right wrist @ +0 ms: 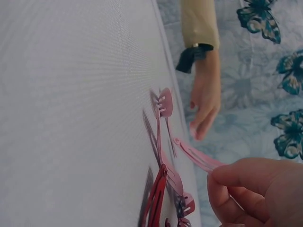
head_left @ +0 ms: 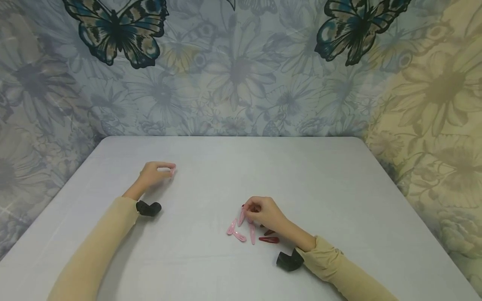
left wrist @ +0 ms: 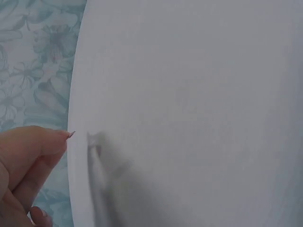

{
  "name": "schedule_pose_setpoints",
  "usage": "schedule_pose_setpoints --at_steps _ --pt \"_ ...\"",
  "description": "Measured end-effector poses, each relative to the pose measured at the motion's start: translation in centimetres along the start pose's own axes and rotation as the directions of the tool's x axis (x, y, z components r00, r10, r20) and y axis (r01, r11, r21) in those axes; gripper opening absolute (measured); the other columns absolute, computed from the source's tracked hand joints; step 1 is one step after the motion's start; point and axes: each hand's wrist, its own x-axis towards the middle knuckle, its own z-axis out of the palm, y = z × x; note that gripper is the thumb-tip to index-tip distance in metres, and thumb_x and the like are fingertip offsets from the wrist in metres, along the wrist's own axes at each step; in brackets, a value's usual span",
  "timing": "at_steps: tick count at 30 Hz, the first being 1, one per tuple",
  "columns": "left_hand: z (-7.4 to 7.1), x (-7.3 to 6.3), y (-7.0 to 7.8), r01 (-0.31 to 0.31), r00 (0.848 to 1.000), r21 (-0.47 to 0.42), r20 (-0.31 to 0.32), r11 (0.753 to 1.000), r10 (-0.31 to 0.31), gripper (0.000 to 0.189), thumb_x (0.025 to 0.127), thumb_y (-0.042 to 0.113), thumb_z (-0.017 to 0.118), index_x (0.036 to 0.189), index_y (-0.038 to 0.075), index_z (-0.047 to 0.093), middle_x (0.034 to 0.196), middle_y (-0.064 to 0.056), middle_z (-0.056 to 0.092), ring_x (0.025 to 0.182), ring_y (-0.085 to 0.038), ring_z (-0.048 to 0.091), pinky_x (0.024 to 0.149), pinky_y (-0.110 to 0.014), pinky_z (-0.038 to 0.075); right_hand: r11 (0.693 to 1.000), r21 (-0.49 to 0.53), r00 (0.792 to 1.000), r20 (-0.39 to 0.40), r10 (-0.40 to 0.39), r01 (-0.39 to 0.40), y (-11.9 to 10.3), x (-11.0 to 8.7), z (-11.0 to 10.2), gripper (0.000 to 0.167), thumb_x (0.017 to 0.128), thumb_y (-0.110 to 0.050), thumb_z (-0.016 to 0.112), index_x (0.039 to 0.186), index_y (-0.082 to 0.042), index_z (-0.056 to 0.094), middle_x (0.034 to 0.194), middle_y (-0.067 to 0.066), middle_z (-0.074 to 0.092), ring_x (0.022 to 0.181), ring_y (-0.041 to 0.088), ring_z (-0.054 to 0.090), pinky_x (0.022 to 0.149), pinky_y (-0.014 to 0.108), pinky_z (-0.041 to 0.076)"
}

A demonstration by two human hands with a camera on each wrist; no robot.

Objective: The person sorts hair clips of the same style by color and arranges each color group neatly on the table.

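Over the left part of the table, my left hand [head_left: 153, 174] pinches a small pink hair clip [head_left: 173, 170] between thumb and fingertips. Only a sliver of that clip [left wrist: 71, 135] shows in the left wrist view. My right hand [head_left: 266, 212] is above a loose group of hair clips near the middle. In the right wrist view its thumb and finger pinch one end of a pink snap clip [right wrist: 195, 155]. Several pink clips [head_left: 239, 236] lie beside and below that hand, with a dark red clip [head_left: 269, 240] closest to the wrist. Darker clips [head_left: 269, 232] are partly hidden under the hand.
A white-covered table [head_left: 199, 267] spans the view, with its far edge against a wall of butterfly and flower fabric [head_left: 241, 96]. Black wrist bands, one on the left [head_left: 148, 208] and one on the right [head_left: 290, 261], hang close above the tabletop.
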Motion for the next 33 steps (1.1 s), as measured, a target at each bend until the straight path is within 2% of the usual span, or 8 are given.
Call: schedule_pose_setpoints --at_steps 6,11,14,19,26,33 --pt "-1.5 1.2 -0.8 0.04 0.999 0.052 -0.001 0.998 -0.04 0.042 0.091 0.016 0.056 0.131 0.002 0.058 0.148 -0.028 0.041 0.141 -0.051 0.027 0.107 -0.074 0.016 1.0 0.015 1.0 0.008 0.006 -0.006 0.1 0.2 0.1 0.005 0.086 -0.003 0.067 0.088 -0.002 0.071 0.074 0.009 0.068 0.057 0.001 0.045 0.05 0.015 0.034" --pt "-2.0 1.8 -1.4 0.069 0.998 0.061 -0.015 0.996 -0.068 0.042 0.09 0.012 0.057 0.13 0.0 0.058 0.147 -0.028 0.042 0.142 -0.05 0.025 0.108 -0.076 0.011 1.0 0.017 1.0 0.007 0.014 -0.014 -0.2 0.3 0.1 0.005 0.085 -0.004 0.067 0.087 -0.002 0.071 0.074 0.009 0.068 0.059 0.002 0.046 0.051 0.016 0.035" --pt "-2.2 1.9 -1.7 0.081 0.997 0.07 -0.019 0.994 -0.08 0.043 0.089 0.011 0.058 0.131 0.0 0.058 0.147 -0.029 0.041 0.141 -0.051 0.026 0.108 -0.075 0.013 1.0 0.013 1.0 0.017 0.022 -0.022 -0.3 0.3 0.2 0.004 0.086 -0.004 0.067 0.087 -0.002 0.071 0.074 0.009 0.068 0.059 0.002 0.047 0.052 0.015 0.035" --pt "-2.3 2.1 -1.9 0.087 0.996 0.076 -0.023 0.993 -0.085 0.043 0.089 0.011 0.058 0.131 -0.001 0.057 0.148 -0.029 0.04 0.141 -0.051 0.027 0.107 -0.072 0.018 0.999 0.017 0.999 0.026 0.035 -0.035 -0.3 0.3 0.3 0.004 0.086 -0.004 0.067 0.086 -0.003 0.07 0.073 0.008 0.067 0.058 0.002 0.046 0.051 0.015 0.034" --pt "-2.0 2.3 -1.9 0.114 0.993 0.06 -0.015 0.992 -0.113 0.041 0.094 0.015 0.057 0.133 0.0 0.055 0.15 -0.03 0.036 0.139 -0.055 0.021 0.109 -0.068 0.02 1.0 0.005 0.999 0.023 0.028 -0.028 -0.1 0.2 0.2 0.004 0.086 -0.004 0.067 0.086 -0.003 0.07 0.073 0.008 0.067 0.058 0.002 0.044 0.051 0.015 0.034" --pt "-1.5 2.2 -1.6 0.074 0.997 0.061 -0.016 0.995 -0.073 0.039 0.096 0.014 0.057 0.133 -0.001 0.055 0.148 -0.03 0.038 0.127 -0.051 0.027 0.103 -0.064 0.026 1.0 0.022 1.0 -0.007 -0.004 0.004 0.1 0.2 -0.1 0.004 0.086 -0.003 0.067 0.088 -0.001 0.071 0.073 0.01 0.067 0.056 0.0 0.043 0.049 0.016 0.035"
